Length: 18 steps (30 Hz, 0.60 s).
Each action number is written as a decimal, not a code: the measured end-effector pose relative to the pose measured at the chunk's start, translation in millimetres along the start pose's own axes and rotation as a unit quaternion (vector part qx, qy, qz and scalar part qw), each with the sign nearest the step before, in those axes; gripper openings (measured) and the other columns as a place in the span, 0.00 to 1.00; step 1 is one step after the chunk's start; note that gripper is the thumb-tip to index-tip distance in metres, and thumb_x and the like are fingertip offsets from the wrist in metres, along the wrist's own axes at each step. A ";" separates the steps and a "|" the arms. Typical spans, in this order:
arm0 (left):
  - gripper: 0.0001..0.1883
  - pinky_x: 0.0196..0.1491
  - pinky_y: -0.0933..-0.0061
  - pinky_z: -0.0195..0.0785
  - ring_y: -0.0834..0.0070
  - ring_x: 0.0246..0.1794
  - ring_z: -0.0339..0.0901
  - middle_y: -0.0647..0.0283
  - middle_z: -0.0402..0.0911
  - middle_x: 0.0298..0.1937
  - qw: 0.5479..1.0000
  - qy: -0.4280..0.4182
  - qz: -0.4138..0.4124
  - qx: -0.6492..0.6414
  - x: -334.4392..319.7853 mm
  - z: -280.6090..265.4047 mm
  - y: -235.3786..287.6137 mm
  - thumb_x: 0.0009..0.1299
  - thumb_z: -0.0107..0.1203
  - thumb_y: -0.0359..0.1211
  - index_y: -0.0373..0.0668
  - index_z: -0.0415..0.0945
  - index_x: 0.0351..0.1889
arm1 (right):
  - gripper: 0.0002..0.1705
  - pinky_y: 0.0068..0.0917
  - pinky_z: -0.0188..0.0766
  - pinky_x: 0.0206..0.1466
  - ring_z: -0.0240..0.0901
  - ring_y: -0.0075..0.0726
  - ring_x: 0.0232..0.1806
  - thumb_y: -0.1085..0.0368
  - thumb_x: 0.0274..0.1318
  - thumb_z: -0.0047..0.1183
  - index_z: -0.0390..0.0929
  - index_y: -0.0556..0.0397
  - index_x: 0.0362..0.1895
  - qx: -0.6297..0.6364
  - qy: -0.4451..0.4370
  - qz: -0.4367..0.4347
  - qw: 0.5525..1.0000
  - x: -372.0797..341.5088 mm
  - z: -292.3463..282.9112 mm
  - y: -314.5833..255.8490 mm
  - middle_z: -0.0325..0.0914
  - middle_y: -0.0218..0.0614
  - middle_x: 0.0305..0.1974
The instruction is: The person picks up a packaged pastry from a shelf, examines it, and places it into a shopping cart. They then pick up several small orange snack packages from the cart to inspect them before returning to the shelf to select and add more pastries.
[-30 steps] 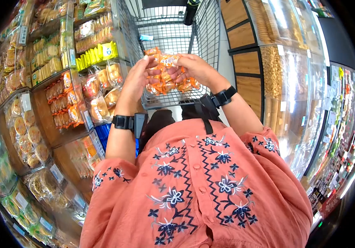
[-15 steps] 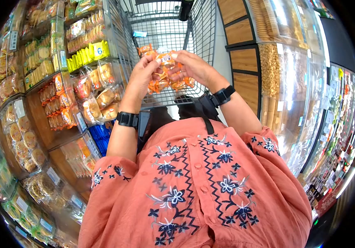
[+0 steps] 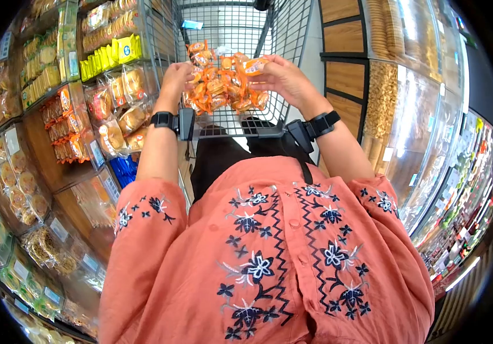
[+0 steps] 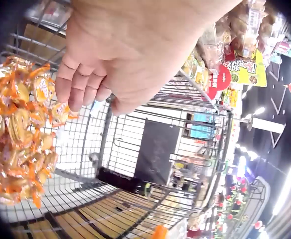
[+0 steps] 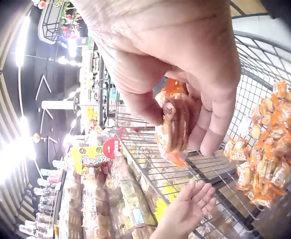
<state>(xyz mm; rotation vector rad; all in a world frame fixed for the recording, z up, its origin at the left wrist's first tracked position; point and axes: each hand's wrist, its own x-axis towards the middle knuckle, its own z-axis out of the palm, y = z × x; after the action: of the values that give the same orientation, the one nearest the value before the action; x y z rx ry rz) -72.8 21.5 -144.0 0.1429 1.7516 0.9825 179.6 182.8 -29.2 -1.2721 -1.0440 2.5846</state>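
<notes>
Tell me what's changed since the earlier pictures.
The left hand has let go and moved left, apart from the right hand, which has shifted slightly right and now alone pinches an orange packet. The pile of packets stays in the cart.
</notes>
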 end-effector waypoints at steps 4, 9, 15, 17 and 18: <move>0.22 0.42 0.66 0.75 0.67 0.46 0.81 0.53 0.82 0.44 0.973 0.017 0.007 0.229 31.6 16.8 -43.2 0.69 0.59 0.45 0.36 0.77 0.50 | 0.22 0.42 0.79 0.59 0.79 0.42 0.53 0.61 0.63 0.58 0.68 0.54 0.57 0.001 0.016 0.009 1.000 -1.0 -14.3 0.3 0.77 0.42 0.51; 0.29 0.57 0.56 0.72 0.56 0.59 0.76 0.47 0.77 0.59 0.864 -0.042 0.066 0.497 41.5 55.1 -71.4 0.65 0.63 0.43 0.39 0.73 0.60 | 0.25 0.41 0.81 0.56 0.79 0.44 0.52 0.66 0.60 0.57 0.65 0.59 0.59 -0.007 0.017 0.010 1.000 -7.7 -22.8 -2.7 0.74 0.46 0.52; 0.25 0.62 0.55 0.69 0.53 0.66 0.70 0.51 0.73 0.65 0.763 -0.037 0.061 0.643 33.8 88.3 -77.5 0.67 0.63 0.37 0.45 0.73 0.63 | 0.26 0.41 0.81 0.57 0.79 0.44 0.52 0.69 0.60 0.55 0.61 0.63 0.59 -0.013 -0.018 0.007 1.000 -16.6 -37.0 1.4 0.72 0.47 0.54; 0.24 0.62 0.56 0.69 0.53 0.66 0.71 0.52 0.73 0.64 0.754 -0.032 0.063 0.653 31.7 92.0 -76.2 0.68 0.62 0.36 0.44 0.73 0.61 | 0.26 0.40 0.81 0.56 0.79 0.44 0.52 0.69 0.60 0.55 0.62 0.62 0.60 -0.007 -0.033 0.002 0.999 -21.3 -40.9 0.7 0.73 0.47 0.54; 0.23 0.62 0.56 0.69 0.53 0.66 0.71 0.53 0.74 0.64 0.750 -0.028 0.064 0.658 30.8 93.1 -74.7 0.68 0.61 0.36 0.43 0.74 0.61 | 0.26 0.40 0.81 0.56 0.79 0.44 0.52 0.69 0.60 0.54 0.62 0.62 0.60 -0.004 -0.041 0.000 0.999 -23.9 -42.3 -0.2 0.73 0.48 0.55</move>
<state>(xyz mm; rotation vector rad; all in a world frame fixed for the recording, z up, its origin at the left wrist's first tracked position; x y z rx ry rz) 18.3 39.5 -225.0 1.1778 2.0755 -0.3665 225.9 197.6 -30.9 -1.1766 -1.0696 2.6552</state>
